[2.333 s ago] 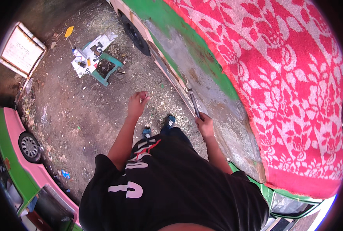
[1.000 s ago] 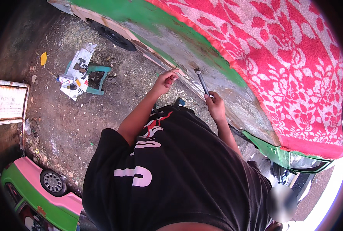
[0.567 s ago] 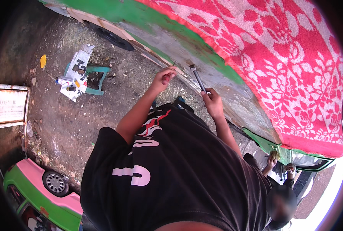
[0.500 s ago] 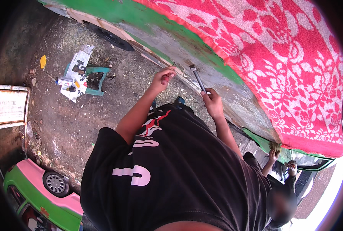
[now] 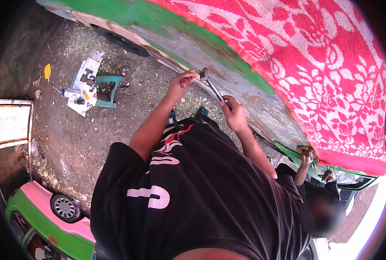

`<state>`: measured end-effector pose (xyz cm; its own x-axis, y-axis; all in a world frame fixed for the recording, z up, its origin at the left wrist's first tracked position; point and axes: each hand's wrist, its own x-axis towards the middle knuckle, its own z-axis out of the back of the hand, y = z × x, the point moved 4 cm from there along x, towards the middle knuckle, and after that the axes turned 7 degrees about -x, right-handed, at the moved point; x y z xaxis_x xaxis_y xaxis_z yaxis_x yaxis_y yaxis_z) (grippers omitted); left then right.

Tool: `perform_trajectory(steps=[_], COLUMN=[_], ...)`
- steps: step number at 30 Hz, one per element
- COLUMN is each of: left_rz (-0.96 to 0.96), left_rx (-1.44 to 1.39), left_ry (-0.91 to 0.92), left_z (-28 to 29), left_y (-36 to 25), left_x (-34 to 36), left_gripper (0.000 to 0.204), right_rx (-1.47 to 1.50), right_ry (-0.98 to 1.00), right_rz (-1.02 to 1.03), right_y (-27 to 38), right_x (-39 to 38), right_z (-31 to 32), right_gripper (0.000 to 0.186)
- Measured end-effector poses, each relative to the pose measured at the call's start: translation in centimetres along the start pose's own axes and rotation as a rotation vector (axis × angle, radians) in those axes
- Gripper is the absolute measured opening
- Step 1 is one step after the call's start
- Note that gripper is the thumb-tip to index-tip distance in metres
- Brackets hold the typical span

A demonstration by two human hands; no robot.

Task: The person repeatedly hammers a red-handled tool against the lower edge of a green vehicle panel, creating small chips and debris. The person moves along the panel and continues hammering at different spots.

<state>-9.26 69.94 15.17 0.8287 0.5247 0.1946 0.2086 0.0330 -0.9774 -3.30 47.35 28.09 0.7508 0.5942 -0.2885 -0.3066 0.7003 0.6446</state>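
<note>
My left hand (image 5: 178,85) is closed around a red-handled tool (image 5: 185,82) like a screwdriver, beside the worn lower side of a vehicle body (image 5: 234,86). Most of its shaft is hidden by my fingers and the hammer. The hammer (image 5: 215,89) has a grey metal handle, and my right hand (image 5: 235,113) grips it near the lower end. Its head lies close to my left fingertips; whether it touches the tool, I cannot tell. The panel shows green paint with bare grey and rusty patches.
A red and white floral cloth (image 5: 314,82) drapes over the vehicle. At left, a green stool (image 5: 110,91) stands beside papers and a can (image 5: 73,92). A co-worker's hand (image 5: 306,157) presses a pad to the panel at right. A green and pink car (image 5: 41,208) stands lower left.
My right hand has swung the hammer left, bringing its head close to my left hand. The left hand has shifted slightly. The co-worker's hand has moved up along the panel.
</note>
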Motion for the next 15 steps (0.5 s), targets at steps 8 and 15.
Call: perform_trajectory(steps=[8, 15], left_rz=[0.066, -0.014], left_rx=[-0.084, -0.008], left_ry=[-0.032, -0.063], left_z=[0.3, 2.1], left_y=[4.8, 2.9], left_x=[1.1, 0.2], left_gripper=[0.016, 0.012], right_rx=[-0.180, 0.063], right_ry=[0.007, -0.117], right_rz=[0.303, 0.104], right_y=[2.7, -0.3], right_x=[0.2, 0.3], right_z=[-0.7, -0.6], right_gripper=[0.035, 0.038])
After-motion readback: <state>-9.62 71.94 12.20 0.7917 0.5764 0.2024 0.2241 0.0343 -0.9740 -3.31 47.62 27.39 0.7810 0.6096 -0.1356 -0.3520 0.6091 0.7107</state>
